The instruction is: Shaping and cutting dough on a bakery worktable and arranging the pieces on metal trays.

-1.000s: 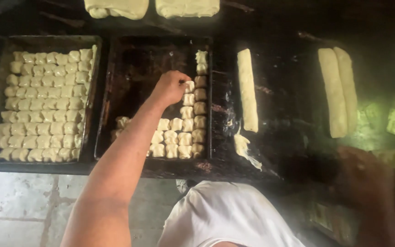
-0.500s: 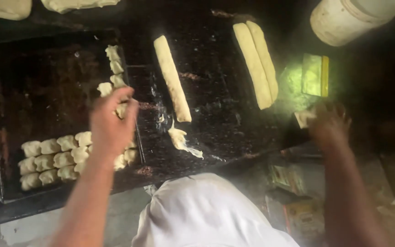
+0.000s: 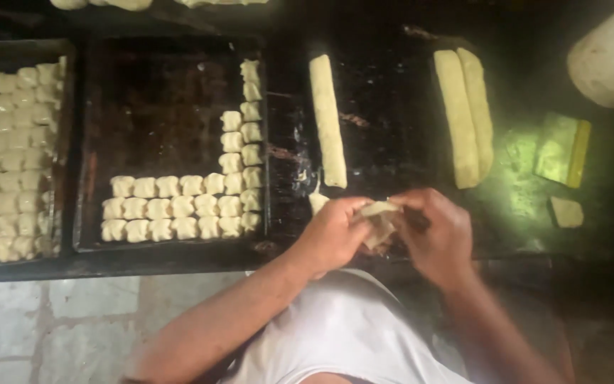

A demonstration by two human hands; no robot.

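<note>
Both hands meet near the front of the table (image 3: 392,135), the left hand (image 3: 332,235) and right hand (image 3: 435,238) on a bit of dough (image 3: 379,217) between them. Behind them lies a dough roll (image 3: 327,121). Two more rolls (image 3: 467,114) lie to the right. Left of the hands, a tray (image 3: 158,107) holds dough pieces (image 3: 179,208). Further left sits a full tray (image 3: 8,156).

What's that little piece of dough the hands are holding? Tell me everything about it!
The dough piece is small, pale cream and soft-looking, with a folded, uneven shape. Both hands pinch it: the left hand on one side, the right hand on the other. It is held just above the dark work table, near its front edge, below a long dough log.
</note>
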